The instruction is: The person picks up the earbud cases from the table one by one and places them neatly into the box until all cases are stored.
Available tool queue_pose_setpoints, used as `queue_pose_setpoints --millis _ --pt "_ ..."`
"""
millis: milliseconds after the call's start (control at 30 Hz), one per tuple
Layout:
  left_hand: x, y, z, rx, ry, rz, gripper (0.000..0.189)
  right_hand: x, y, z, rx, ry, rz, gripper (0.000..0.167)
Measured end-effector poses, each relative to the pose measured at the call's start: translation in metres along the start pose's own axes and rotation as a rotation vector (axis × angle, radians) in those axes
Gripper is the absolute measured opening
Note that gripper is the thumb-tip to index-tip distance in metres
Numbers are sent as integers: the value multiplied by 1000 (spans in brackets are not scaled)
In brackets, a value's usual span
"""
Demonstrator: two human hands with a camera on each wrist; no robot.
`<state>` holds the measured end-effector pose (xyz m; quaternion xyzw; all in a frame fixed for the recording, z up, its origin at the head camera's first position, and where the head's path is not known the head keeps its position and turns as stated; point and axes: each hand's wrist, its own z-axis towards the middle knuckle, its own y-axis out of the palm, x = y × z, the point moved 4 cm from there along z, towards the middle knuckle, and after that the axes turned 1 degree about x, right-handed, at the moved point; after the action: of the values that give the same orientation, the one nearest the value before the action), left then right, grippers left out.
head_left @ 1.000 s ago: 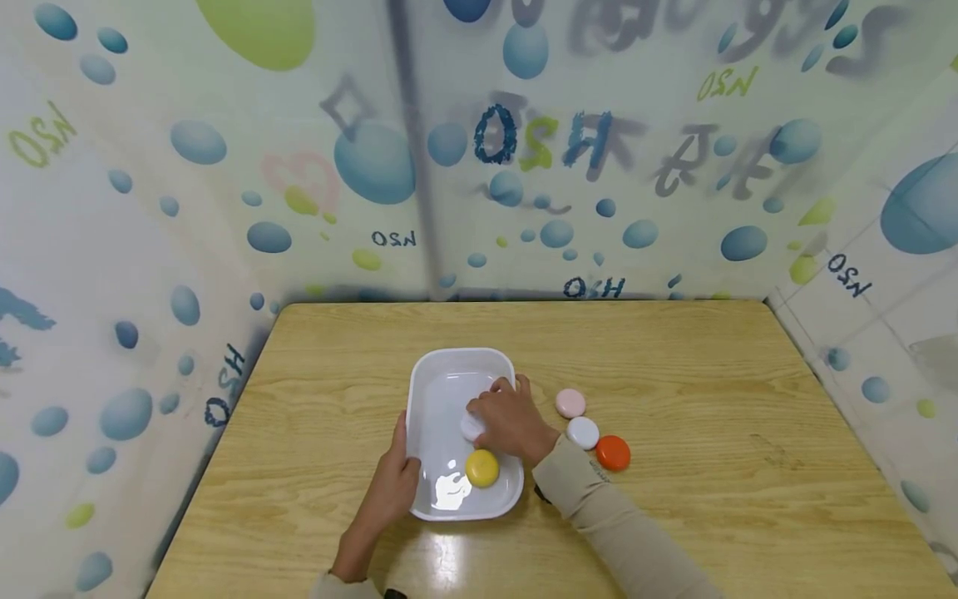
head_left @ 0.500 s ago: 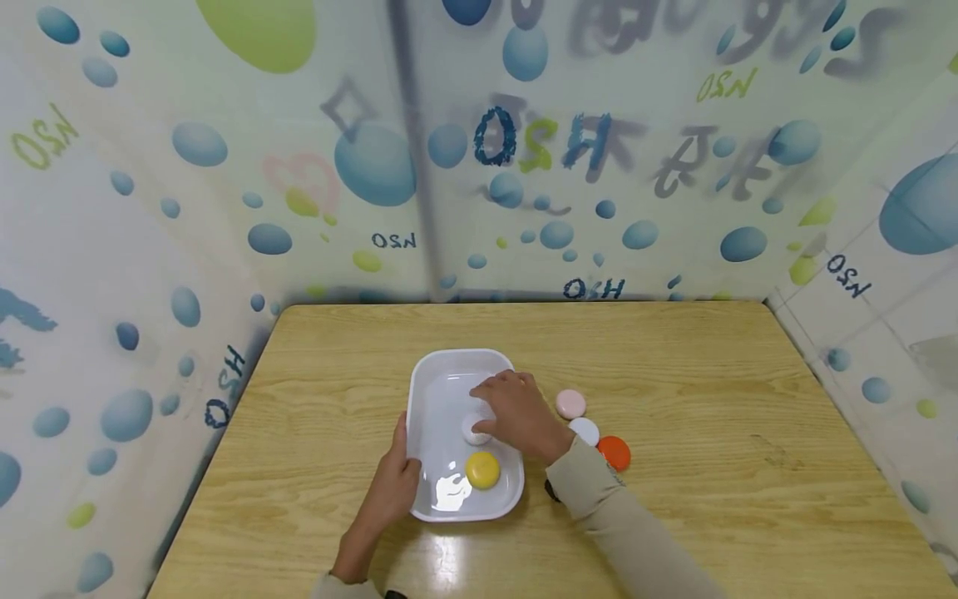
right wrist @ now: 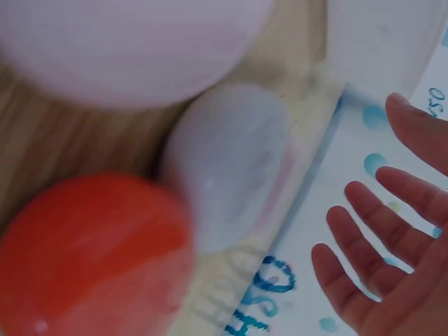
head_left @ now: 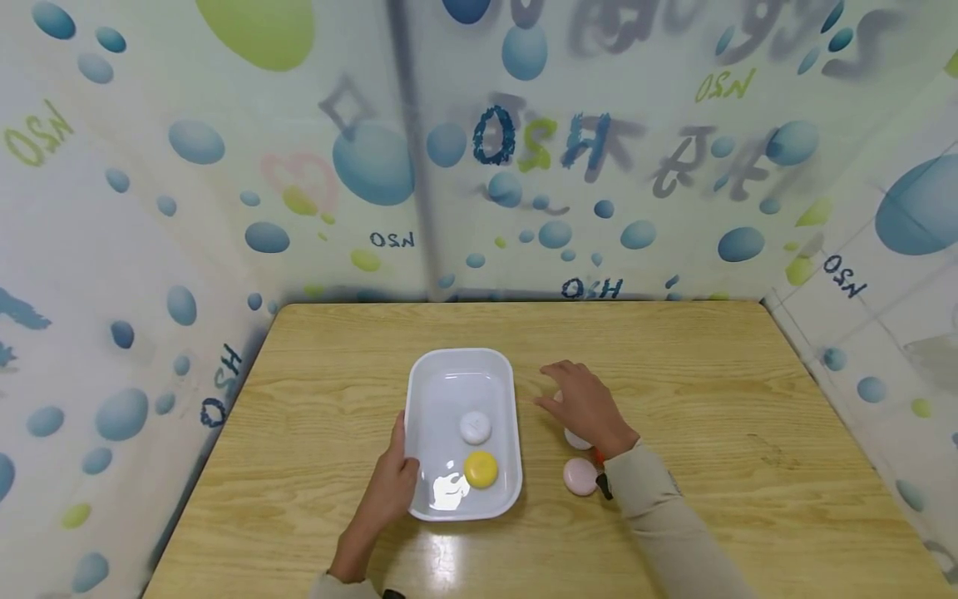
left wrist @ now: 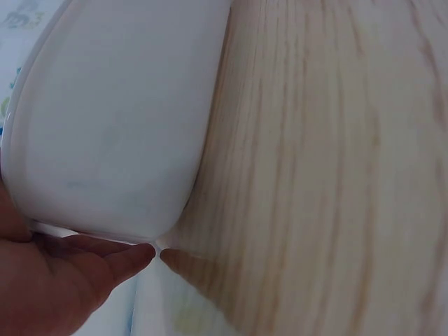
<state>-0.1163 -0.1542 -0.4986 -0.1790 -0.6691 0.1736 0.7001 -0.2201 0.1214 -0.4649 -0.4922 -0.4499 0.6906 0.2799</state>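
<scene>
Left hand [head_left: 392,476]: grips tray [head_left: 437,408], left side!
Right hand [head_left: 587,408]: loose-fingered, above discs [right wrist: 94,259].
Tray: yellow disc [head_left: 481,470] near, white disc [head_left: 475,428] beyond.

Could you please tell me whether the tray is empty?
Not empty: in the head view, the white tray holds a yellow disc and a white disc.

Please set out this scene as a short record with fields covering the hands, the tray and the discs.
Surface: wood-grain table
Container: white tray, on the table
In tray: white disc; yellow disc, nearer the person
Right of tray: near pink disc; second white disc; red disc; far pink disc, mostly hidden in the head view
Left hand: grips the tray's left side
Right hand: holds nothing, partly covering discs in the head view
</scene>
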Motion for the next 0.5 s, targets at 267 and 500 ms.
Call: queue_pose_setpoints --millis 267,500 --pt "0 0 1 1 -13 17 69 27 8 -7 -83 127 -84 54" --pt "0 0 0 -2 -29 29 69 34 12 -7 -130 161 -70 49"
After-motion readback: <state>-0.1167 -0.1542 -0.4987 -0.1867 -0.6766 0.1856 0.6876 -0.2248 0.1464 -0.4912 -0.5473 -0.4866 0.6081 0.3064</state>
